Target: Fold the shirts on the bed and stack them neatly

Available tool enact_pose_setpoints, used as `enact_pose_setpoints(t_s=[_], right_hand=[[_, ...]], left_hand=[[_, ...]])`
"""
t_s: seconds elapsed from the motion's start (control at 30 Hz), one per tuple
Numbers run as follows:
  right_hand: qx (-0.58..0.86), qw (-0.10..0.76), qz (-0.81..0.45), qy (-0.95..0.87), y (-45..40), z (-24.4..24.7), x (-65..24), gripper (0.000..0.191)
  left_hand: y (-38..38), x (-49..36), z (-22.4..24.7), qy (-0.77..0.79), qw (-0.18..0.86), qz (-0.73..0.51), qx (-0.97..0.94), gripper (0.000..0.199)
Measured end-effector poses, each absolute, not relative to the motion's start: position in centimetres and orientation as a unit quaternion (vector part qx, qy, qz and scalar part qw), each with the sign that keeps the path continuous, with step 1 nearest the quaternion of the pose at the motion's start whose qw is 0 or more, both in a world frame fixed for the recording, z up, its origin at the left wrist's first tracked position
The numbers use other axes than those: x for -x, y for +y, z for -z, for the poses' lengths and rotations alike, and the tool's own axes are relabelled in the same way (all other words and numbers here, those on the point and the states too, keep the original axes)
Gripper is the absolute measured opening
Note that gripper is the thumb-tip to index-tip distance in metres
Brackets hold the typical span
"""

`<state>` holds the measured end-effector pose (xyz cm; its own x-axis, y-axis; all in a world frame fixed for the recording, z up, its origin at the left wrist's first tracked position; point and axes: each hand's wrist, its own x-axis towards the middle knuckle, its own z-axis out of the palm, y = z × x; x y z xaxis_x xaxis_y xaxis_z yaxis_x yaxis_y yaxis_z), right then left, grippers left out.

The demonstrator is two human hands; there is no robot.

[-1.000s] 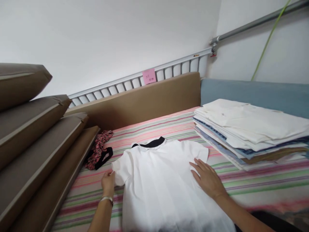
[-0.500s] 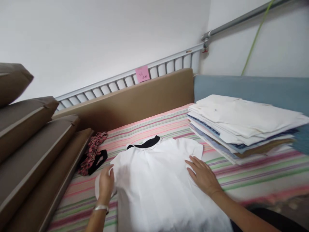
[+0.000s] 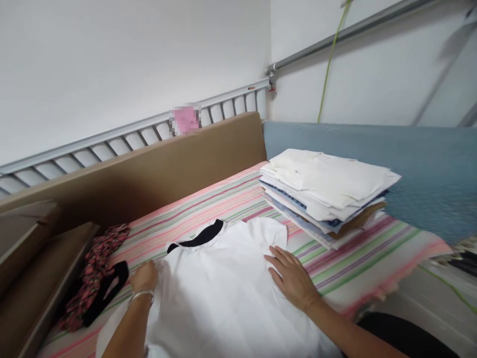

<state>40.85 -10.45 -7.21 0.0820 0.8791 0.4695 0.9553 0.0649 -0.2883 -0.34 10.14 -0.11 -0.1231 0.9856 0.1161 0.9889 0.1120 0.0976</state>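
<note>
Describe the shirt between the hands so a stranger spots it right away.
Find the striped cover. On it, between the floral cloth and the stack, lies the shirt. Unlike both, it is plain white with a black collar.

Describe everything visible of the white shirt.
The white shirt looks like creased cloth, with a black collar and short sleeve showing. It lies spread on the striped cover, collar farthest away, hem out of frame. The right hand rests on it, grip open; the left hand is at its left edge, grip unclear.
</note>
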Motion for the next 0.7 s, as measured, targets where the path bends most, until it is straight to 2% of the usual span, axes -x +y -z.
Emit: enact_pose_setpoints(t_s=[0.1,0.23,0.33,0.47,0.7], right_hand=[[0.675,0.287,0.07,-0.676,-10.3,7.5,-41.0,0.035],[0.676,0.28,0.071,-0.678,-10.3,7.6,-41.1,0.035],[0.677,0.28,0.071,-0.677,-10.3,7.5,-41.0,0.034],[0.679,0.282,0.068,-0.674,-10.4,7.4,-41.0,0.034],[0.684,0.284,0.057,-0.669,-10.4,7.1,-41.0,0.035]], left_hand=[[10.6,-0.2,-2.1,-0.759,0.029,0.08,0.646,0.033],[12.7,-6.1,-4.2,-0.633,-0.022,0.114,0.766,0.035],[13.9,-12.4,-3.7,-0.54,-0.096,0.115,0.828,0.029],[14.3,-18.3,-1.9,-0.512,-0.176,0.107,0.834,0.026],[14.0,-21.0,-1.0,-0.491,-0.317,0.088,0.806,0.041]])
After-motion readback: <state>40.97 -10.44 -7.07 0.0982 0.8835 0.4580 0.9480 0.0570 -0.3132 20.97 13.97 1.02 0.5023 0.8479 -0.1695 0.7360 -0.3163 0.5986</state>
